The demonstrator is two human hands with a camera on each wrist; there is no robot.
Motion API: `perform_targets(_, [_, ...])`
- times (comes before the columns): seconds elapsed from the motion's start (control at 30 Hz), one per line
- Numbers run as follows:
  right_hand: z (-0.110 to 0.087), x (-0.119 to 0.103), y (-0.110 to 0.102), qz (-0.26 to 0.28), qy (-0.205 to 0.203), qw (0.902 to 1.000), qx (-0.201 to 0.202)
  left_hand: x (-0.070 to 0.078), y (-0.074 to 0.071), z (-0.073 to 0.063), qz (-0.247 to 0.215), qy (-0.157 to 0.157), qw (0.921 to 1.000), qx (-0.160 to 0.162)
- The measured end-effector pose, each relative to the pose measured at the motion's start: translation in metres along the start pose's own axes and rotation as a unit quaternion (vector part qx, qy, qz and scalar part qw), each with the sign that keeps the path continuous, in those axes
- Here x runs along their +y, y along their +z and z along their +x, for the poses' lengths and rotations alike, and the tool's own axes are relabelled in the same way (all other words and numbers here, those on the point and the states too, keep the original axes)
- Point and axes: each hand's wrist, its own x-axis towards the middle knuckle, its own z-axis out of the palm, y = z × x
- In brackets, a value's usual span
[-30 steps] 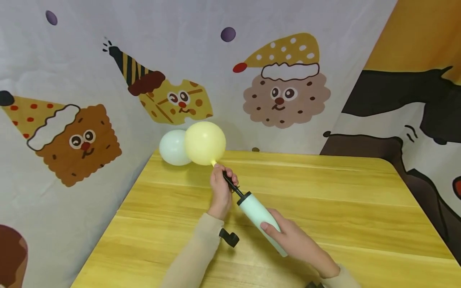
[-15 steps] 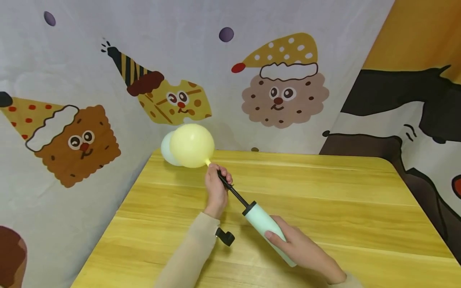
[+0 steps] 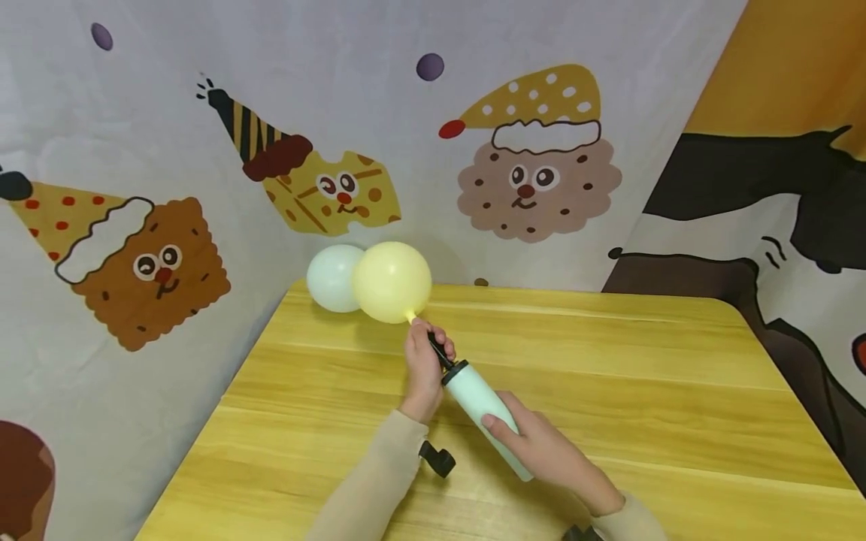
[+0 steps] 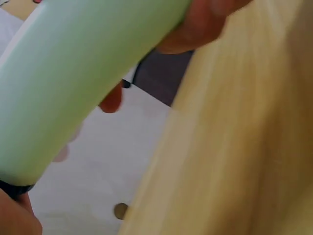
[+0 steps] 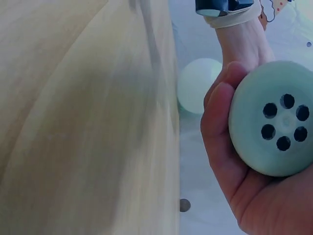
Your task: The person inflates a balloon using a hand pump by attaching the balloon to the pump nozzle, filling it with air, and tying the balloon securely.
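Observation:
A round yellow balloon is inflated, its neck fitted at the tip of a mint-green hand pump. My left hand grips the pump's black nozzle end right at the balloon's neck. Around the mint barrel curl the fingers and thumb of my right hand. The barrel's black collar sits close against the left hand, so little of the black rod shows. In the right wrist view the barrel's round end cap with several dark holes faces the camera.
A pale blue balloon rests at the wooden table's back left corner, partly behind the yellow one. A white cloth printed with cartoon biscuits hangs behind and left of the table. A black wrist mount juts from the left sleeve.
The pump barrel slid away from the left hand, baring the rod, then came back up to it. The yellow balloon swung left, then right again, with the left hand.

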Motion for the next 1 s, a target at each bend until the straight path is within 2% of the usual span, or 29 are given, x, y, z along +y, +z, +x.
perform_targets(0.1, [-0.007,-0.002,-0.005,0.005,0.001,1.0000,-0.005,0.011,-0.001,0.006,0.005,0.014,0.9998,0.015])
perform_targets(0.27, [-0.028,0.003,-0.017,-0.012,0.003,0.9997,-0.020,0.031,-0.010,0.022,-0.012,0.046,0.9981,0.038])
perform_targets(0.4, [-0.037,0.008,-0.022,-0.017,0.006,0.9994,-0.031,0.037,-0.015,0.027,-0.017,0.052,0.9980,0.032])
perform_targets(0.57, [-0.034,0.011,-0.017,-0.018,-0.011,0.9990,-0.039,0.035,-0.016,0.028,-0.025,0.042,0.9983,0.033])
perform_targets(0.73, [-0.029,0.010,-0.011,-0.033,-0.004,0.9990,-0.030,0.028,-0.016,0.026,-0.025,0.042,0.9979,0.043])
perform_targets(1.0, [-0.012,0.002,-0.001,-0.037,0.007,0.9993,-0.008,0.012,-0.010,0.010,-0.011,0.019,0.9996,0.017])
